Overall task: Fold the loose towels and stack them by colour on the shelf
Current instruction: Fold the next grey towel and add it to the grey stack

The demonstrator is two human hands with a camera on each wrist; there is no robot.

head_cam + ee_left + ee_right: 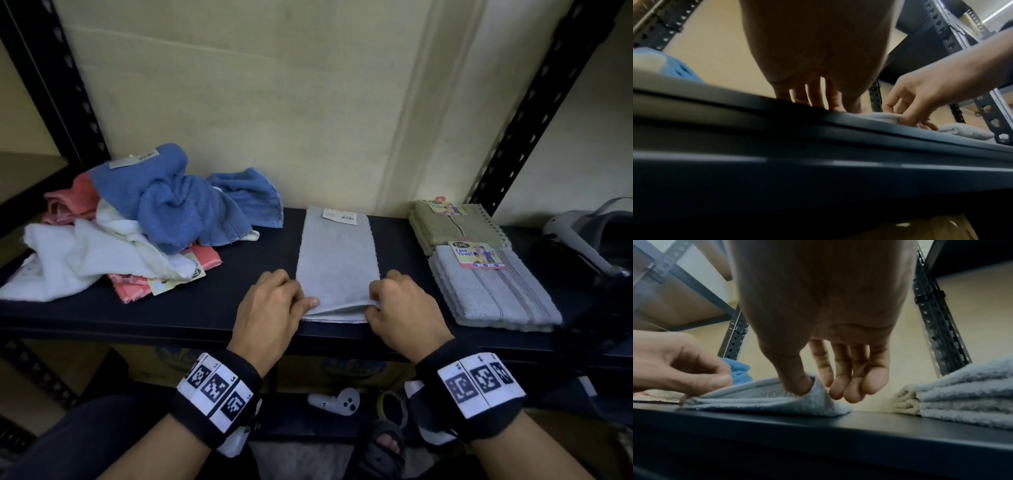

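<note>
A grey towel (337, 253) lies folded into a long strip in the middle of the black shelf (394, 240). My left hand (274, 305) pinches its near left corner. At the near right corner my right hand (394, 305) has its thumb tucked under the top layer of the grey towel (777, 395), lifting it. A loose heap of blue towels (178, 198), white towels (85, 257) and pink towels (68, 202) lies at the left. At the right, folded grey towels (493, 287) are stacked in front of folded olive towels (455, 222).
Black slotted uprights (534, 102) frame the shelf against a cream wall. A white headset (589, 233) lies at the far right. Under the shelf I see a white controller (337, 401), a tape roll (390, 404) and a sandalled foot (385, 445).
</note>
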